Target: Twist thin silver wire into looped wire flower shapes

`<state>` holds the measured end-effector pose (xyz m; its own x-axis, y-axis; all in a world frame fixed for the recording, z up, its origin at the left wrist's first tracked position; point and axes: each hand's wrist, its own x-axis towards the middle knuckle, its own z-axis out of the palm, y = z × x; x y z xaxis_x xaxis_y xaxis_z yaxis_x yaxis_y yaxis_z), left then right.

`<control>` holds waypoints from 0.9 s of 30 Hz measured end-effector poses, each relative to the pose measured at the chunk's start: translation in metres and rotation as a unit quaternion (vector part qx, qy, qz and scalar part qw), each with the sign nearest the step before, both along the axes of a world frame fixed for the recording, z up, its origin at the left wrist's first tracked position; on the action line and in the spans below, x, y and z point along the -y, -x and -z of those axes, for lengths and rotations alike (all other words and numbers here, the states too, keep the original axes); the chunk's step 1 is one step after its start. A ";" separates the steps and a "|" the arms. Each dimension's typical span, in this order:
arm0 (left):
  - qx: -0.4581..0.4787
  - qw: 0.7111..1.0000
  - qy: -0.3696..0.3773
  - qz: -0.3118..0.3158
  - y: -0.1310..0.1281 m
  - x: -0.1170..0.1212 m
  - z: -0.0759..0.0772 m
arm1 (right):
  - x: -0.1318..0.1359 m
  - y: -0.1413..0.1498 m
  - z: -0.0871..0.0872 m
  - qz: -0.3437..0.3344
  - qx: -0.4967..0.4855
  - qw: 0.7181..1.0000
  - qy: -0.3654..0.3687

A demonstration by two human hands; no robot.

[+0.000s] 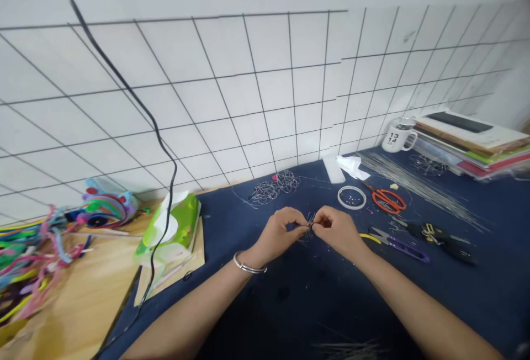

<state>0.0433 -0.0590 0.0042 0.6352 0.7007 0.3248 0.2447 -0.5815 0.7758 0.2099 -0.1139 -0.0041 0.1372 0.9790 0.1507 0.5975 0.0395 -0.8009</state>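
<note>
Brownish, thin, metal-looking wires point(310, 222), pinched between the closed fingertips of the bare left hand point(285, 226) and bare right hand point(337, 229) over navy-blue cloth point(226, 211), should be light, springy and easily bent, best held near their gathered middle.

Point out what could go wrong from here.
The wires pinched between left hand and right hand have thin ends that might prick skin. The snips lie beside the right hand, blades bare, so a sideways move could nick it. Small bits inside the white ring might scatter if bumped.
</note>
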 end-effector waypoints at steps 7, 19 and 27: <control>0.015 0.999 -0.032 -0.019 -0.006 0.009 0.005 | 0.003 0.004 0.008 0.036 -0.019 0.999 -0.027; 0.038 0.998 0.040 -0.042 -0.006 0.009 0.005 | 0.003 0.004 0.007 -0.029 -0.200 0.978 0.051; 0.010 0.999 0.023 -0.047 -0.007 0.009 0.008 | 0.007 0.005 0.000 0.013 -0.029 0.999 -0.028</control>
